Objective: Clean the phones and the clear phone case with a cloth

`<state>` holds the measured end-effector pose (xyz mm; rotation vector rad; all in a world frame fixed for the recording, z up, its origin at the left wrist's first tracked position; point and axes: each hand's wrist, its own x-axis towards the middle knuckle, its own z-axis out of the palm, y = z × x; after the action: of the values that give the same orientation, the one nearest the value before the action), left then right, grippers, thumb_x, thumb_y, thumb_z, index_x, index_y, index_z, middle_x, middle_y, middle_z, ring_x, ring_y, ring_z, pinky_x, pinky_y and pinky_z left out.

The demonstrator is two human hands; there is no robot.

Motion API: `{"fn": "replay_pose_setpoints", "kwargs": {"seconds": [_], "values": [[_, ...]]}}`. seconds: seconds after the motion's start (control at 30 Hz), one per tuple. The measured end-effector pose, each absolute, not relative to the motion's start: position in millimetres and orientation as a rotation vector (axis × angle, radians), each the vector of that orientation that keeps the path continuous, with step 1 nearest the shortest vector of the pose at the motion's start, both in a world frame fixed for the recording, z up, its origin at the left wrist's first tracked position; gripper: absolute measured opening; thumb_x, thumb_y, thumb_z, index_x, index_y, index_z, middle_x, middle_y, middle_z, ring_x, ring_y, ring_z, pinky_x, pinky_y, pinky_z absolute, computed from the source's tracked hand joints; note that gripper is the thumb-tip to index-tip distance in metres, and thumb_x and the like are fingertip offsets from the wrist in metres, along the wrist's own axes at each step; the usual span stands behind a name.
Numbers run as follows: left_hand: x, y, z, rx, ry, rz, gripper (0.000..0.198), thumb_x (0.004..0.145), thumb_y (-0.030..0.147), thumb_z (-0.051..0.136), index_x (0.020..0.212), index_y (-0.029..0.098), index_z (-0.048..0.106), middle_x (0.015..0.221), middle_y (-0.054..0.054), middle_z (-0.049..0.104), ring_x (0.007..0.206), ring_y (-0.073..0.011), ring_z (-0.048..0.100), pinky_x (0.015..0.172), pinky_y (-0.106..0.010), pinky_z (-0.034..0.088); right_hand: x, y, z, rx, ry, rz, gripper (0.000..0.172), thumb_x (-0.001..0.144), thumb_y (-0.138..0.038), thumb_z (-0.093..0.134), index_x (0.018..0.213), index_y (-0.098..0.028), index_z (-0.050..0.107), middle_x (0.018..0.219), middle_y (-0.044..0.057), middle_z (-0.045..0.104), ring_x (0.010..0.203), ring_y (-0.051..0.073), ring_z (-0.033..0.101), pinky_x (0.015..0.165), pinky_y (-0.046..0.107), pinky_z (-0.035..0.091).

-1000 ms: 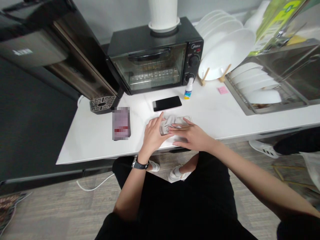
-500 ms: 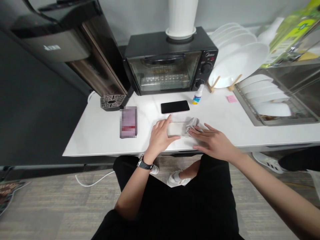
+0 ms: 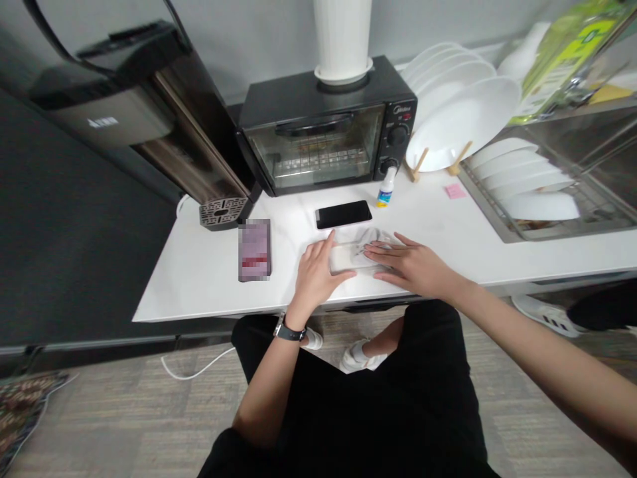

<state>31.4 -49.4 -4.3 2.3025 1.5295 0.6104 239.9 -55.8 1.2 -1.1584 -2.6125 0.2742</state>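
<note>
A pale, flat rectangular piece that looks like a phone case (image 3: 342,259) lies on the white counter. My left hand (image 3: 316,269) holds its left end, thumb along the near edge and index finger by the far edge. Under the fingers of my right hand (image 3: 411,265) a light grey cloth (image 3: 369,240) is pressed on the right part of the case. The right fingers are stretched nearly flat over the cloth and hide part of it. Just beyond lies a black phone (image 3: 343,214), screen up. A small white spray bottle (image 3: 385,188) with a blue and yellow label stands beside it.
A purple packet (image 3: 255,250), partly pixelated, lies left on the counter (image 3: 199,285). Behind are a dispenser machine (image 3: 219,166), a toaster oven (image 3: 318,146) with a white pot (image 3: 343,40), and racked plates (image 3: 462,126). A sink (image 3: 507,229) holds more dishes.
My right hand has slid slightly left along the case with the cloth, which looks flatter and more spread. My left hand keeps its hold. The camera view has shifted a little.
</note>
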Motion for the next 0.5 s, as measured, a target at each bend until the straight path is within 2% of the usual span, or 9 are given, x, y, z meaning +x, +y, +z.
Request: {"fn": "replay_pose_setpoints", "kwargs": {"seconds": [0.27,0.5], "values": [[31.5,-48.1,-10.4,2.282,1.484,0.647,0.074,0.061,0.042,0.051,0.119,0.029,0.006,0.111,0.001,0.038,0.101,-0.0228,0.030,0.084,-0.036,0.025,224.8,-75.2,2.7,-1.151,-2.624,0.325,0.046,0.070,-0.041,0.036,0.113,-0.024,0.027,0.114,-0.001,0.035,0.107,0.015,0.025,0.092,0.039,0.013],[32.8,-50.9,-4.5,2.332,1.527,0.582,0.067,0.063,0.041,0.049,0.118,0.031,0.011,0.112,0.000,0.036,0.101,-0.0216,0.031,0.084,-0.034,0.026,192.0,-44.8,-3.8,-1.010,-2.635,0.264,0.044,0.073,-0.041,0.031,0.113,-0.023,0.027,0.108,0.001,0.042,0.105,0.014,0.028,0.091,0.040,0.010]]}}
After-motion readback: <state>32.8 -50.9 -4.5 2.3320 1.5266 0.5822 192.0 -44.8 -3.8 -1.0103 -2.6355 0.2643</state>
